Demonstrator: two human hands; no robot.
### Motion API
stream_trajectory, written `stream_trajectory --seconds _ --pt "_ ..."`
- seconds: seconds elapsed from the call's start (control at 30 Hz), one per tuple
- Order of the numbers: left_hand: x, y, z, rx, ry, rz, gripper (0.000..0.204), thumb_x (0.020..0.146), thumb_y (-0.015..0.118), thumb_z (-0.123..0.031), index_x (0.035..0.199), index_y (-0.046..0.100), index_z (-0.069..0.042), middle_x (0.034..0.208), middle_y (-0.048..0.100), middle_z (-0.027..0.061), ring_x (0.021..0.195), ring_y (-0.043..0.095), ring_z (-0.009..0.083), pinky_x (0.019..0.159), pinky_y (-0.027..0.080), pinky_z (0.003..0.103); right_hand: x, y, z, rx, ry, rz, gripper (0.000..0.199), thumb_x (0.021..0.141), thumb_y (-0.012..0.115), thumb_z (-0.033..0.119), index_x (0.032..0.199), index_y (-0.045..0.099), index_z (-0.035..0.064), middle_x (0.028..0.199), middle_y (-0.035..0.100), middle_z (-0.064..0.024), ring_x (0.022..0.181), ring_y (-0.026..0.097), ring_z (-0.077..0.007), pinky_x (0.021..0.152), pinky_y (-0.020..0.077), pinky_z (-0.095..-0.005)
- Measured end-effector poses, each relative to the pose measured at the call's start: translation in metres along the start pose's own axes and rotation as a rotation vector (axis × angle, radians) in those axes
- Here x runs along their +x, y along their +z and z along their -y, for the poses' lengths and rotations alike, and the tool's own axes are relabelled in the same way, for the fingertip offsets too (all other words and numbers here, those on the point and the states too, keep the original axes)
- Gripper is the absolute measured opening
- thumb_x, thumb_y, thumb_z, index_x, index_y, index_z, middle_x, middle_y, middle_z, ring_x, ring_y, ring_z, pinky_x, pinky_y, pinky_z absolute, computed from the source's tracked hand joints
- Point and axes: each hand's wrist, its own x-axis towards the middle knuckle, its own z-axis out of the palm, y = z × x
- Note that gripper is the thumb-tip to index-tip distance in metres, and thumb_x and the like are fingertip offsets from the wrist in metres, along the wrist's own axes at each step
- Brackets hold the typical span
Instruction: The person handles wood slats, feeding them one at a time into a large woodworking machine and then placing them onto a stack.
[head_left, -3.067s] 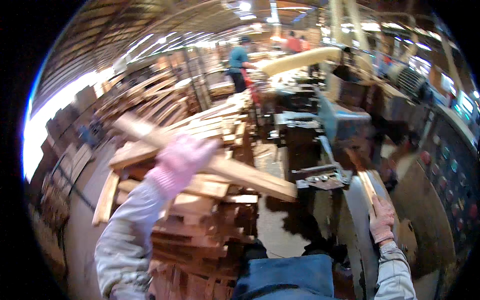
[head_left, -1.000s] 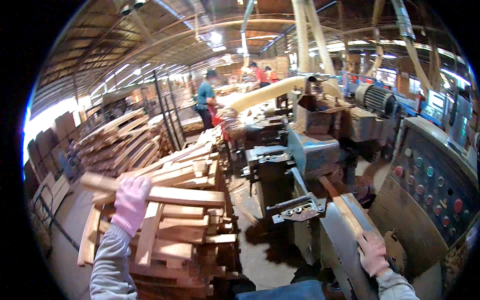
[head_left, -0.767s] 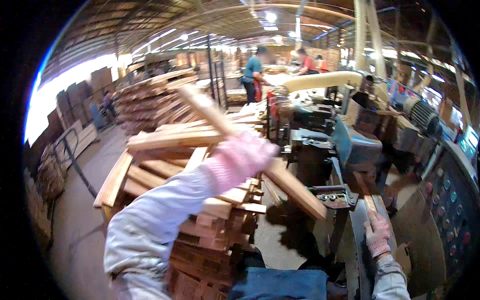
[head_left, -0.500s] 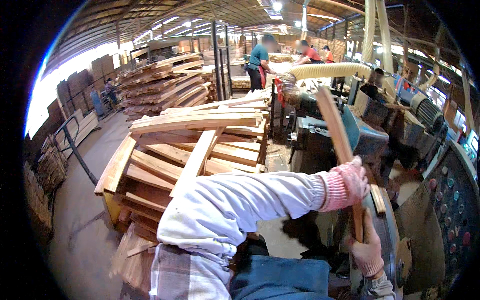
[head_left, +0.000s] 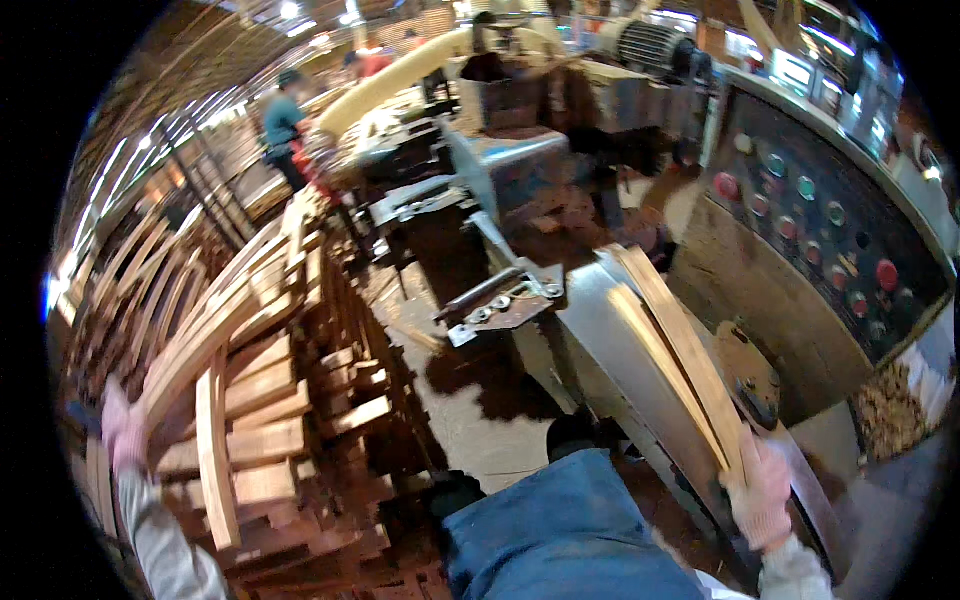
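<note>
A big stack (head_left: pixel 250 400) of curved slats fills the view from 7 to 10 o'clock, and a machine (head_left: pixel 600 330) with a button panel (head_left: pixel 830 240) runs from 12 down to 4. Two slats (head_left: pixel 680 360) lie on the machine's bed at 3 to 4 o'clock. The right hand (head_left: pixel 762 495), gloved, curls its fingers around their near ends; the left hand (head_left: pixel 125 435), also gloved, touches the stack's far edge at 8 o'clock, its finger state unclear.

Two gloved hands, left hand (head_left: pixel 122 437) and right hand (head_left: pixel 762 497); two curved wooden slats (head_left: pixel 672 350) on the machine; one large stack of wooden pieces (head_left: pixel 250 370); one distant worker (head_left: pixel 284 125)
</note>
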Motion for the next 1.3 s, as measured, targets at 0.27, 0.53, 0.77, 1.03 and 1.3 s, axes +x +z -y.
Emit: stream_trajectory --seconds 0.27,0.53,0.77,1.03,1.3 --pt "-0.114 0.024 0.078 0.011 -0.483 0.385 0.090 0.088 0.075 -0.039 0.160 0.034 -0.004 0.136 0.063 0.0298 0.118 0.065 0.0412 0.100 0.052 0.051 0.184 0.083 0.016 0.142 -0.082 -0.283 0.089 0.086 0.077 0.023 0.164 0.036 0.0121 0.142 0.057 -0.0168 0.122 0.054 -0.0400 0.104 0.0443 -0.0520" --pt "-0.118 0.002 0.068 -0.011 -0.581 0.330 0.075 0.081 0.077 -0.036 0.143 0.057 0.002 0.126 0.074 0.0185 0.114 0.071 0.0317 0.090 0.058 0.046 0.251 0.127 0.048 0.219 -0.121 -0.328 0.079 0.091 0.074 0.032 0.161 0.041 0.0151 0.129 0.061 -0.0164 0.119 0.057 -0.0393 0.100 0.0482 -0.0510" --pt "-0.096 0.042 0.138 0.509 -0.456 0.543 0.054 0.092 0.063 -0.046 0.134 0.068 -0.012 0.123 0.076 0.0064 0.115 0.071 0.0275 0.092 0.051 0.055 0.063 0.035 0.005 0.099 -0.103 0.018 0.072 0.074 0.083 0.021 0.141 0.059 0.0056 0.118 0.066 -0.0152 0.104 0.062 -0.0375 0.090 0.0471 -0.0505" --pt "-0.143 0.027 0.163 1.000 -0.108 0.724 0.032 0.102 0.054 -0.040 0.113 0.077 -0.019 0.112 0.077 0.0009 0.108 0.070 0.0251 0.085 0.053 0.052 0.054 -0.004 0.017 -0.108 -0.257 0.035 0.053 0.071 0.077 0.012 0.123 0.065 0.0077 0.119 0.062 -0.0127 0.114 0.058 -0.0377 0.111 0.0382 -0.0593" --pt "-0.226 -0.095 0.203 -0.542 -0.865 -0.062 0.023 0.083 0.071 -0.013 0.102 0.059 -0.009 0.075 0.062 0.0095 0.054 0.061 0.0206 0.046 0.050 0.037 0.200 0.086 0.038 -0.031 -0.401 -0.114 0.050 0.078 0.075 0.011 0.127 0.064 0.0061 0.126 0.063 -0.0158 0.121 0.056 -0.0420 0.112 0.0392 -0.0543"
